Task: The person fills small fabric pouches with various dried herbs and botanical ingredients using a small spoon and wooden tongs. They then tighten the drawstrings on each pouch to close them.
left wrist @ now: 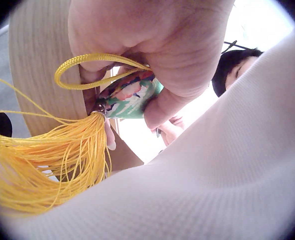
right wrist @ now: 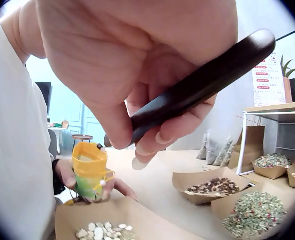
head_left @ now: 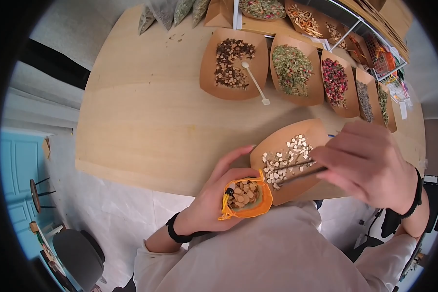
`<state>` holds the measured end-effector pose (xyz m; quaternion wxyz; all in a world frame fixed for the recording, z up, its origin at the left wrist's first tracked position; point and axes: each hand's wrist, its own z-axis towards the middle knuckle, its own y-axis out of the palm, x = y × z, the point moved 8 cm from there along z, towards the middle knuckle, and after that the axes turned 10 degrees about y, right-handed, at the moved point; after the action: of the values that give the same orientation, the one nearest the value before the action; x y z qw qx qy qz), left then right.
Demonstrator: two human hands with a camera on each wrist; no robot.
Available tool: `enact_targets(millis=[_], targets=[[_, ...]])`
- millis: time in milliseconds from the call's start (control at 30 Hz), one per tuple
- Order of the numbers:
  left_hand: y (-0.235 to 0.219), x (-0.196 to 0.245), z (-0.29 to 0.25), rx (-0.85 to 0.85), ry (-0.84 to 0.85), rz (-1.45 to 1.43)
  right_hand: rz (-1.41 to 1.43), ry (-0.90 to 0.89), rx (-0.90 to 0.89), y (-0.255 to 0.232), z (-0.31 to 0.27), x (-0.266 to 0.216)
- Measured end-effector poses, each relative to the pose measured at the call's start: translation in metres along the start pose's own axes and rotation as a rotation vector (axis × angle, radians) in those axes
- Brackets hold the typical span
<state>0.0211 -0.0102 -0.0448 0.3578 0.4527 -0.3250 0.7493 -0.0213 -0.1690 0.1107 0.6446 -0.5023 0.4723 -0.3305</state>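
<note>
My left hand (head_left: 207,197) holds an orange-rimmed drawstring pouch (head_left: 258,210) upright, its mouth open and brown slices (head_left: 245,194) showing inside. Green printed cloth, a yellow cord (left wrist: 70,62) and a yellow tassel (left wrist: 62,160) appear in the left wrist view. Close beside the pouch is a brown paper tray (head_left: 309,129) of pale, chopped pieces (head_left: 276,175). My right hand (head_left: 367,163) grips dark tongs (right wrist: 197,87), fingers and thumb around the handle. Over the tray, the tongs' two slender prongs point down-left toward the pale pieces, apart from each other.
Farther back stand paper trays of brown bits (head_left: 228,73) with a pale spoon (head_left: 255,82), green herbs (head_left: 292,68) and pink buds (head_left: 335,80). A white-framed shelf (head_left: 345,35) edges the back right. Clear bags of herbs (head_left: 182,12) lie at the far edge.
</note>
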Motion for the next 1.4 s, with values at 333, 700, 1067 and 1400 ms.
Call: enact_targets(millis=[333, 700, 1067, 1400], targets=[[0.001, -0.003, -0.003, 0.004, -0.026, -0.062, -0.33, -0.019, -0.094, 0.065, -0.015, 0.023], [0.001, -0.002, -0.002, 0.013, -0.018, -0.06, -0.33, -0.012, -0.071, 0.074, -0.009, 0.029], [-0.001, 0.0, -0.001, -0.011, 0.008, -0.023, -0.317, 0.001, -0.098, 0.075, -0.007, 0.03], [0.0, -0.002, -0.002, -0.016, 0.009, -0.022, -0.285, 0.038, -0.044, 0.06, -0.012, 0.03]])
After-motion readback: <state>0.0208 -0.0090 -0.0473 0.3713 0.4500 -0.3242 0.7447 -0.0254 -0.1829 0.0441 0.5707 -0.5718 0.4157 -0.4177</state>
